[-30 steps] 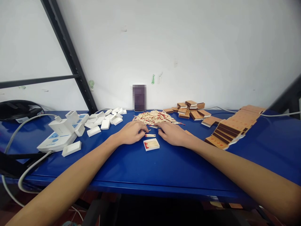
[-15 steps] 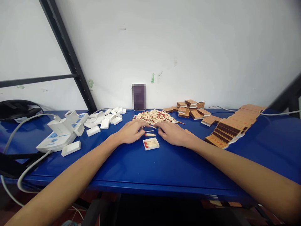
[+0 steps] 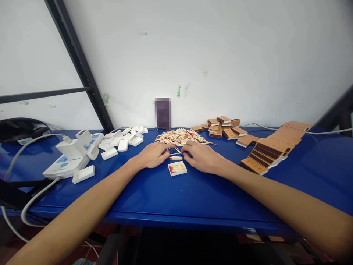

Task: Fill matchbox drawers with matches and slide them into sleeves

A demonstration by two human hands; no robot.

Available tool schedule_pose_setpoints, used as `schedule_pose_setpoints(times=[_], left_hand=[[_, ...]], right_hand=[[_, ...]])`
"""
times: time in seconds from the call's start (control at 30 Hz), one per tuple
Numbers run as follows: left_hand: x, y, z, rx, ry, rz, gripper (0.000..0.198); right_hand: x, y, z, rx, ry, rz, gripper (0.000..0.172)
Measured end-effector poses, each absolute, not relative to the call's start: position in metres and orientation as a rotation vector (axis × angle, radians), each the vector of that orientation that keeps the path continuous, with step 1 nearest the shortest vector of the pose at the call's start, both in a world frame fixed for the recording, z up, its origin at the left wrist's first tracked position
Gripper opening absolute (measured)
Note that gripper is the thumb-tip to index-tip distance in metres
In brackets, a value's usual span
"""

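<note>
A white wall [image 3: 234, 55] rises far beyond the match-filled tray [image 3: 177, 168], and the glossy blue surface [image 3: 176, 202] spreads out under that tray on every side. A black metal frame [image 3: 78, 55] slants upward well to the tray's left and beyond it.

Well to the right of the tray, a long overlapping row of brown matchbox sleeves [image 3: 275, 146] runs back toward the wall. Well to its left sits a white power strip [image 3: 64, 167] with white chargers [image 3: 72, 148] plugged in on top.

The left hand [image 3: 154, 154] lies just beyond the tray on its left, palm down, fingers bent inward. The right hand [image 3: 204, 157] mirrors it just beyond the tray on its right, its fingers also curled. The fingertips of both are close to loose matches, but whether either grip is closed on one cannot be told.

Past the tray, beyond the hands, is a broad heap of red-tipped matches [image 3: 183, 137]. Behind the heap, a dark panel [image 3: 162, 114] with a pixelated front stands upright by the wall. A loose pile of brown matchboxes [image 3: 216, 132] lies beyond the tray to its right, and a cluster of empty white trays [image 3: 122, 145] beyond it to its left.

The tray itself rests flat, open side up, with red match heads at its left end. Just beyond it lies a small group of matches [image 3: 176, 158], and slightly farther, between the hands, a single match [image 3: 175, 154].
</note>
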State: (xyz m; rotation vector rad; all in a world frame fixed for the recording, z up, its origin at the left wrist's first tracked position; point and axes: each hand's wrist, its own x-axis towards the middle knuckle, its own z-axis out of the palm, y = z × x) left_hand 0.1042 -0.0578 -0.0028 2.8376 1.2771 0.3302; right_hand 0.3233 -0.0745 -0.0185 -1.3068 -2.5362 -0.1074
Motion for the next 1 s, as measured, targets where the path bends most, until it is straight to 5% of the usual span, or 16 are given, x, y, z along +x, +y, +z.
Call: schedule_pose_setpoints(times=[0.7, 1.0], left_hand=[[0.102, -0.047, -0.010, 2.830, 1.147, 0.366, 0.033], [0.103, -0.049, -0.007, 2.794, 1.094, 0.407, 0.028]], right_hand=[[0.322, -0.066, -0.028, -1.027, -2.485, 0.147, 0.036], [0.322, -0.063, -0.028, -1.210, -2.502, -0.091, 0.036]])
